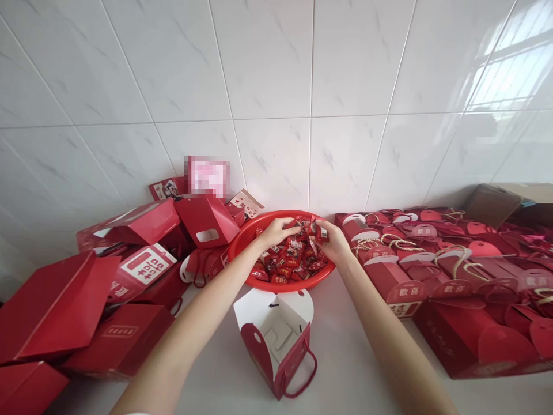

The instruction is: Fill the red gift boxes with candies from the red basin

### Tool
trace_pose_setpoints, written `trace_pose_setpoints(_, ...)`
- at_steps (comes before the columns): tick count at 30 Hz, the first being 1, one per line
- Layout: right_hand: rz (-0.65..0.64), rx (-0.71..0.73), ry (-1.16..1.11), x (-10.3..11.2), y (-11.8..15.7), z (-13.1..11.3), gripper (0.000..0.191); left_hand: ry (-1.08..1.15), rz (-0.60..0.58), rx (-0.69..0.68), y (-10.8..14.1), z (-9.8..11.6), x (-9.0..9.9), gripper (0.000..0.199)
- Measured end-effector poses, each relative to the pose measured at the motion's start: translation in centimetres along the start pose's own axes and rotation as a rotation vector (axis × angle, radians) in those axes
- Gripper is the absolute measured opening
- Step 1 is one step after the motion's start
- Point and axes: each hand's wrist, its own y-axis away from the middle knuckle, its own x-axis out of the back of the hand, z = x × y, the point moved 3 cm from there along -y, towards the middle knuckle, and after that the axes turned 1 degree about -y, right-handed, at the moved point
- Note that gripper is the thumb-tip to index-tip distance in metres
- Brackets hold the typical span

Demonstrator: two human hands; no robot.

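A round red plastic basket (281,286) stands against the wall, holding many small red wrapped packets (288,260). Over its left half is my left hand (279,231), thumb and fingers brought close together around something too small to make out. My right hand (330,242), at the basket's right side, grips a red wrapped packet (322,231) between thumb and fingers. In front of the basket stands a red gift box (268,351) with its top flaps open, a white inside and a red cord handle hanging at its right. No packets show inside it.
Red boxes (142,222) lie piled at the left, some tilted. Rows of closed red boxes (389,276) with cord handles fill the right side. A brown cardboard box (496,202) sits at the back right, and a tiled wall (272,161) rises behind.
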Motion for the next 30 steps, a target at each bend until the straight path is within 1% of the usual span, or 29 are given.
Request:
trace_pose_setpoints(4,-0.033,0.022,0.07,-0.5,0.6,0.0,0.014,0.142,0.055,-0.055,0.2,1.0,0.1,0.043)
trace_pose_setpoints(6,-0.084,0.021,0.123,-1.2,1.4,-0.2,0.017,0.184,0.061,-0.052,0.7,1.7,0.0,0.045)
trace_pose_setpoints(8,-0.159,0.052,0.19,-2.1,2.5,-0.6,0.021,0.219,0.077,-0.049,1.6,2.5,0.0,0.048)
trace_pose_setpoints(12,-0.343,0.163,0.323,-3.7,5.1,-2.2,0.026,0.252,0.136,-0.053,4.9,4.4,1.2,0.053)
trace_pose_setpoints(15,-0.475,0.18,0.492,-4.4,7.0,-3.2,0.027,0.199,0.098,-0.024,8.2,5.8,2.7,0.058)
trace_pose_setpoints(17,-0.528,0.19,0.602,-4.7,8.2,-3.8,0.027,0.141,0.068,0.004,10.1,6.4,3.8,0.057)
trace_pose_setpoints(20,-0.515,0.241,0.683,-4.9,9.3,-4.7,0.027,0.05,0.081,0.042,12.0,6.4,5.0,0.054)
trace_pose_setpoints(23,-0.465,0.28,0.72,-4.8,9.5,-5.4,0.027,-0.064,0.112,0.09,12.6,5.2,5.8,0.049)
trace_pose_setpoints(26,-0.373,0.337,0.816,-4.2,8.9,-5.9,0.026,-0.166,0.124,0.122,12.1,3.5,6.2,0.043)
trace_pose_setpoints(28,-0.32,0.376,0.899,-3.6,8.2,-6.0,0.026,-0.23,0.117,0.144,11.4,2.3,6.5,0.038)
trace_pose_setpoints(30,-0.277,0.408,0.983,-3.1,7.5,-5.9,0.025,-0.33,0.09,0.194,10.3,1.2,6.7,0.033)
